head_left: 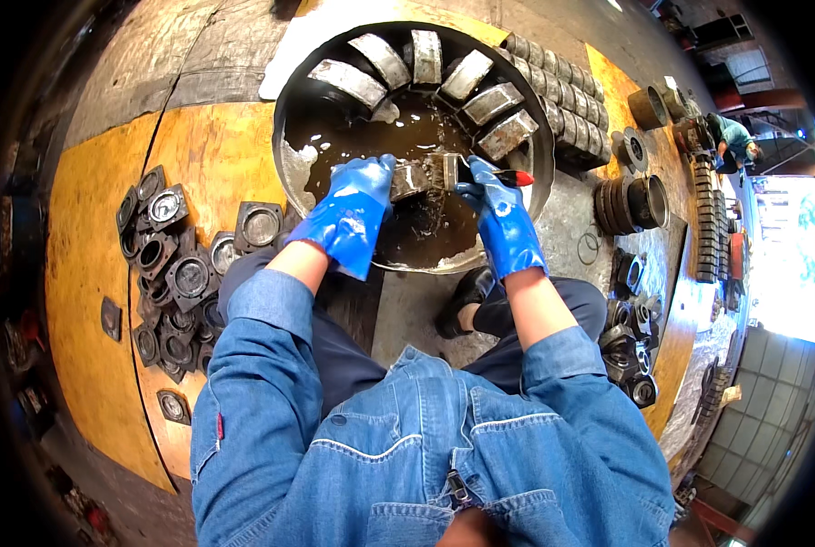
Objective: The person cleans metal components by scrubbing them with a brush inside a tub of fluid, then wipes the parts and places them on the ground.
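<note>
Both my hands wear blue rubber gloves, over a wide round metal tub (278, 128) of murky brown liquid. My left hand (351, 208) is closed on a wet, blocky metal part (409, 180) near the tub's middle. In my right hand (502, 215) is a flat paintbrush (444, 171) with a red-tipped handle, its bristles against or right beside the part. Several similar grey metal blocks (425, 56) stand in an arc along the tub's far inner wall. Pale foam clings to the tub's inside edge.
Dark square castings (191, 276) with round openings are heaped on yellow boards at left. Rows of cylindrical metal parts (562, 100) stand beyond the tub on the right. Stacked rings (644, 201) and more castings (640, 342) lie nearer. Another person (733, 144) bends over at far right.
</note>
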`<state>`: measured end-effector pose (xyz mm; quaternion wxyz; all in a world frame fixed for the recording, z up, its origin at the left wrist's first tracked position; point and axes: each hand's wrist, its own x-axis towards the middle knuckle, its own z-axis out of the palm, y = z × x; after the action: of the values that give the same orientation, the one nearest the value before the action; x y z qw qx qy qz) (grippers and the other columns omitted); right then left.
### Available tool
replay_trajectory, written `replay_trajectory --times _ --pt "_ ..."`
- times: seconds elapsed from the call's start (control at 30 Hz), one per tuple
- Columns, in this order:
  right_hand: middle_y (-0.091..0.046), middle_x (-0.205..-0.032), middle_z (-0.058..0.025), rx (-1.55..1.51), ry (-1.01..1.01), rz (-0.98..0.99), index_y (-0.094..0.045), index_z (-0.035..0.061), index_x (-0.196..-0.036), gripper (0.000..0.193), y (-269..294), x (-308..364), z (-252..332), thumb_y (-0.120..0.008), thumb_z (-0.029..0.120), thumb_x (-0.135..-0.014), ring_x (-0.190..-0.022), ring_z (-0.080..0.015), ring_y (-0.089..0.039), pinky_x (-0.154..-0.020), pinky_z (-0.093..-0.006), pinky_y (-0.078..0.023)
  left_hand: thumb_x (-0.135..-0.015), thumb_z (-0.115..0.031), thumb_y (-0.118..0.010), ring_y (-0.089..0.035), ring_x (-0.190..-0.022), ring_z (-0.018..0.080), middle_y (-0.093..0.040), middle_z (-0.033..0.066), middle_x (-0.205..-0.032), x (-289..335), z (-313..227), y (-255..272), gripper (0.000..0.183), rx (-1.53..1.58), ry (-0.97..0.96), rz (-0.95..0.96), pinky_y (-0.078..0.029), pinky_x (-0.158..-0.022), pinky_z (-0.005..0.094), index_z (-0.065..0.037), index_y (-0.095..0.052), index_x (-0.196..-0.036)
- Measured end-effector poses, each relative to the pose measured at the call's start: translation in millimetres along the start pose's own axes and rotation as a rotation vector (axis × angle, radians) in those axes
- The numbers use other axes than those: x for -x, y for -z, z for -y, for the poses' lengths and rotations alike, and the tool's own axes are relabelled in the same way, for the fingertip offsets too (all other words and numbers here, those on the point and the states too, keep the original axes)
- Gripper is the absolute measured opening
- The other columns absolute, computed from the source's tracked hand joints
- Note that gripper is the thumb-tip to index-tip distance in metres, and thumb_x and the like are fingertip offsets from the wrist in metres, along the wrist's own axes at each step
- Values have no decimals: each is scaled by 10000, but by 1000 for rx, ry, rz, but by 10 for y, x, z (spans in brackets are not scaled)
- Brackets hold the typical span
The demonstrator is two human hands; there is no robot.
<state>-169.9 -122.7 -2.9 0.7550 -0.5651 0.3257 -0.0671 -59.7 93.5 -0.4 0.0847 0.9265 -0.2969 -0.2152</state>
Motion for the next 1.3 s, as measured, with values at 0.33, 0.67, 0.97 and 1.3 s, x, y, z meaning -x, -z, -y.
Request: replay_trajectory --times 0.33,0.67,0.97,1.3 --pt "-732 -941 -76 -92 -284 -131 -723 61 -1134 268 -120 -263 -633 -716 271 -968 -756 -159 -700 -636 -261 -563 -744 -305 -844 -627 -1270 344 -665 151 -1334 80 9 20 643 69 -33 -119 -518 -1060 460 -100 -605 -1305" --pt "-722 -1081 -110 739 -306 -18 -664 49 -1333 415 -186 -457 -691 -541 336 -1059 -966 -203 -644 -924 -375 -502 -1000 -307 -683 -699 -1174 255 -709 166 -1317 -11 374 90 540 1291 73 -157 -579 -949 345 -2 -579 -1433" --pt "-743 -1080 -100 -98 -429 -155 -713 135 -1159 228 -30 -671 -235 -708 283 -985 -829 -210 -732 -647 -309 -602 -1013 -600 -575 -629 -1232 371 -624 180 -1427 -122 393 34 634 2325 392 142 -552 -950 542 -149 -517 -1455" --pt "-749 -1139 -174 329 -272 -48 -725 -34 -1176 503 -6 -542 -918 -660 419 -967 -996 -269 -709 -919 -374 -502 -972 -653 -588 -558 -1301 377 -501 162 -1558 -157 350 -16 708 2363 329 194 -493 -999 591 -230 -464 -1526"
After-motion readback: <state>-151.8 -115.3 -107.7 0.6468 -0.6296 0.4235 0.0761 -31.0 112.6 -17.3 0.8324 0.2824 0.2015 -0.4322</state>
